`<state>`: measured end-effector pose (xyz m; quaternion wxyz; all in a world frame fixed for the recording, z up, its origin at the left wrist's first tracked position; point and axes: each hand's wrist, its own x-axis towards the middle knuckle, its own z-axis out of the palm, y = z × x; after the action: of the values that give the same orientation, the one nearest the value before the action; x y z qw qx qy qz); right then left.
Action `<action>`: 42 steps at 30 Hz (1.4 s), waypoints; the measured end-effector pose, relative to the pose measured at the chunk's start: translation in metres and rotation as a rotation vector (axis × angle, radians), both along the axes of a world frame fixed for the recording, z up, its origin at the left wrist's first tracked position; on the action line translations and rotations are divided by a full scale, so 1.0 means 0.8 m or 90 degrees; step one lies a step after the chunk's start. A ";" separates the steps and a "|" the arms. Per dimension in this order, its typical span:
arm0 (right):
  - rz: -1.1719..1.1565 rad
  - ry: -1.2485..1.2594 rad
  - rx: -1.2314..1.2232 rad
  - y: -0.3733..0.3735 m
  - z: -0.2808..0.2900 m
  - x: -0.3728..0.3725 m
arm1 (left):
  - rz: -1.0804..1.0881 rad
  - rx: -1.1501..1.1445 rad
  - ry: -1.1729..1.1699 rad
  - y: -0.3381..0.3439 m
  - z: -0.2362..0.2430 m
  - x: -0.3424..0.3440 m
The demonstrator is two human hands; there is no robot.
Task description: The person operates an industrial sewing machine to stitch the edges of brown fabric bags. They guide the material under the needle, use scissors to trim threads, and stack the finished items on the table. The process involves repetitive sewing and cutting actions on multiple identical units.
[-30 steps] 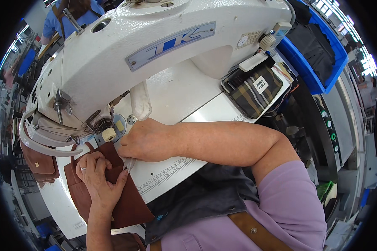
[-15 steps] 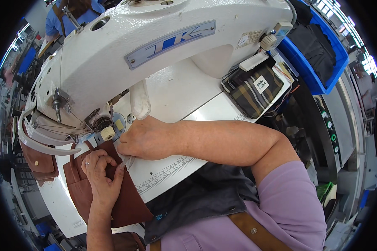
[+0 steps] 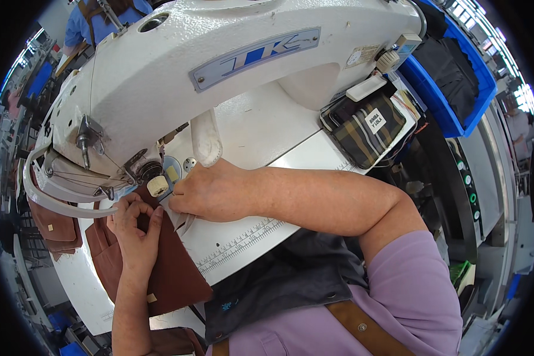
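A brown fabric or leather panel (image 3: 175, 276) with a strap-like strip lies on the white sewing machine bed, its upper end near the needle area. My left hand (image 3: 133, 228) rests on that upper end, fingers curled and thumb bent, gripping the panel beside the presser area. Close by on the right, my right hand (image 3: 210, 193) is closed just beside the machine's round plate. A thin, translucent greyish thing (image 3: 187, 224) shows under its fingers; what exactly they hold is hidden. Above both hands arches the white sewing machine (image 3: 142, 101), with a pale yellowish block (image 3: 158, 186) at its needle end.
More brown pieces (image 3: 56, 228) hang at the left table edge. A ruler strip (image 3: 243, 244) runs along the table front. To the right sit a plaid fabric piece (image 3: 362, 133) and a blue bin (image 3: 439, 89) of dark cloth. Another person (image 3: 77, 29) is at the far left.
The left hand has shifted slightly left and up with the brown panel, whose lower corner also moved left. The right hand stays closed near the plate. The whole view has shifted slightly.
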<state>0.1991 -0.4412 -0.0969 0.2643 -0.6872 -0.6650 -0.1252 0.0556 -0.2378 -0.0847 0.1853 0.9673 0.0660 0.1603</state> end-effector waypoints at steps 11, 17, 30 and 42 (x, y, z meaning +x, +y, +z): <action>-0.025 0.034 -0.050 -0.003 0.003 0.006 | 0.007 -0.117 0.060 -0.001 0.010 0.010; -0.039 0.034 -0.028 0.000 0.000 0.009 | 0.021 -0.101 0.047 -0.005 0.009 0.010; -0.054 0.038 -0.005 0.000 0.002 0.010 | -0.003 -0.147 0.049 -0.003 0.003 0.012; -0.058 0.021 0.001 0.001 0.000 0.009 | -0.055 -0.076 0.031 -0.034 0.004 -0.008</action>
<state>0.2066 -0.4407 -0.0966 0.2699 -0.7185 -0.6285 -0.1265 0.0495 -0.2647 -0.0817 0.2473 0.9602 0.0383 0.1243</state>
